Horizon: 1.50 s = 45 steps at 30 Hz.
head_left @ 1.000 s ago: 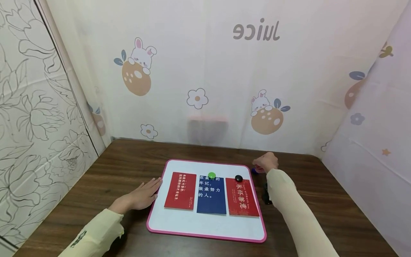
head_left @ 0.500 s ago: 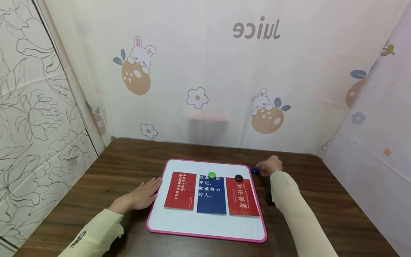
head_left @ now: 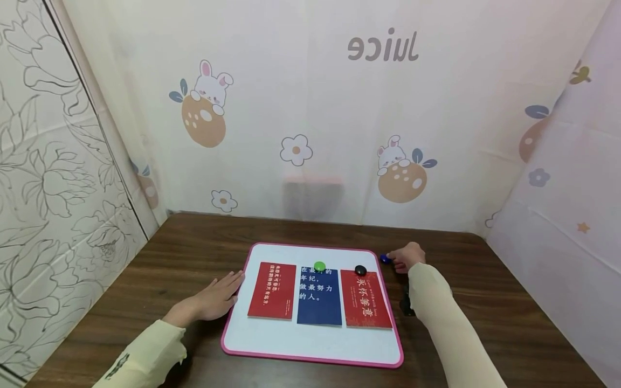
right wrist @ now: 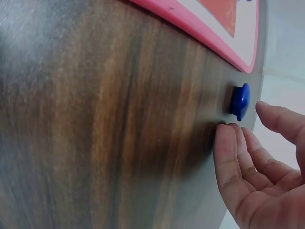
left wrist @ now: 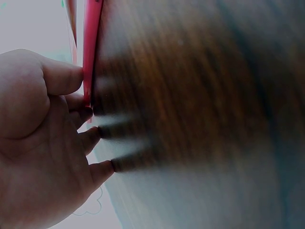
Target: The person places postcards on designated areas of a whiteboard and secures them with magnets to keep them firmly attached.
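Bench (head_left: 145,302): dark wood grain, carrying everything here.
Board (head_left: 310,345): white with a pink rim, lying flat in the middle of the bench; its near edge is closest to the person.
Cards: three lie side by side on the board, a red card (head_left: 273,290) on the left, a blue card (head_left: 318,296) in the middle, and a second red card (head_left: 365,299) on the right.
Left hand (head_left: 215,296): lies flat on the bench at the board's left edge, fingers straight and spread, fingertips (left wrist: 95,136) touching the pink rim; it holds nothing.
Green magnet (head_left: 319,265): sits on the top edge of the blue card.
Black magnet (head_left: 360,269): sits on the top edge of the right red card, just right of the green one.
Blue magnet (right wrist: 239,101): rests on the bench just off the board's far right corner, apart from the rim.
Right hand (head_left: 409,257): on the bench beyond that corner, fingers loosely bent and relaxed, fingertips (right wrist: 226,136) just beside the blue magnet; it grips nothing, and whether it touches the magnet cannot be told.
Backdrop (head_left: 310,108): pale cloth printed with rabbits and flowers, standing behind the bench.
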Each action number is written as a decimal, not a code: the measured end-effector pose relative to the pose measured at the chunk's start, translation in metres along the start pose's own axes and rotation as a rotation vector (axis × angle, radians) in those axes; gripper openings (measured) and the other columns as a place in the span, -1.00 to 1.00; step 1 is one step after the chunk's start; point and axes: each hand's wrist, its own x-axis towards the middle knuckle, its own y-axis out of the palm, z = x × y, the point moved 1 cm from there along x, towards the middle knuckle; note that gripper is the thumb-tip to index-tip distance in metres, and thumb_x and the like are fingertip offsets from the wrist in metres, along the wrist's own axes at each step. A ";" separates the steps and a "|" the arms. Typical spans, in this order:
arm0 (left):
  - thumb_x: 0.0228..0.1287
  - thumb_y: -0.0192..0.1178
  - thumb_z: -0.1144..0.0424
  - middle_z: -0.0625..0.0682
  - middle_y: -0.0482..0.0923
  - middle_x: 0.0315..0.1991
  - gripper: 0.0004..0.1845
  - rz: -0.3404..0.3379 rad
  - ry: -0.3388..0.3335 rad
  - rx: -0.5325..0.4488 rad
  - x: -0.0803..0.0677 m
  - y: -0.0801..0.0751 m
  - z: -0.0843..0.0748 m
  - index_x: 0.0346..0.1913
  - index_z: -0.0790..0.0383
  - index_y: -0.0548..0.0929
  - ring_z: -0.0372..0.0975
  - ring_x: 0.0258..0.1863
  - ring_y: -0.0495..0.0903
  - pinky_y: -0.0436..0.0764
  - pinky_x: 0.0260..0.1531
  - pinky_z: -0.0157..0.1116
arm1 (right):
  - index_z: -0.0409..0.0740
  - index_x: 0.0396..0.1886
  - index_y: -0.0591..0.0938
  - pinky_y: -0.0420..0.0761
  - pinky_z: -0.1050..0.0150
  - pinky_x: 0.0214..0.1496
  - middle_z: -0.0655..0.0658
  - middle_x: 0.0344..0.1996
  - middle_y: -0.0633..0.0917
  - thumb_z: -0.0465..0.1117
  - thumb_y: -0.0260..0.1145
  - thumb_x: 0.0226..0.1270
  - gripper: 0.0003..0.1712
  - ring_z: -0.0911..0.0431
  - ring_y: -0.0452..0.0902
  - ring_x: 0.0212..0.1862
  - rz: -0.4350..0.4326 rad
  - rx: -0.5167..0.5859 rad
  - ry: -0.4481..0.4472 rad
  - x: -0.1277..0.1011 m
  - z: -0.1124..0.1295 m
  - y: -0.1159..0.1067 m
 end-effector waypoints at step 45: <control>0.38 0.07 0.18 0.29 0.05 0.44 -0.32 0.003 0.010 -0.006 0.001 0.000 0.001 0.45 0.35 0.12 0.17 0.43 -0.07 -0.11 0.29 0.23 | -0.63 0.08 0.37 0.67 0.22 -0.39 -0.26 -0.45 0.59 -0.36 0.40 0.16 -0.40 0.12 0.63 -0.61 -0.047 0.216 0.061 0.008 -0.011 0.007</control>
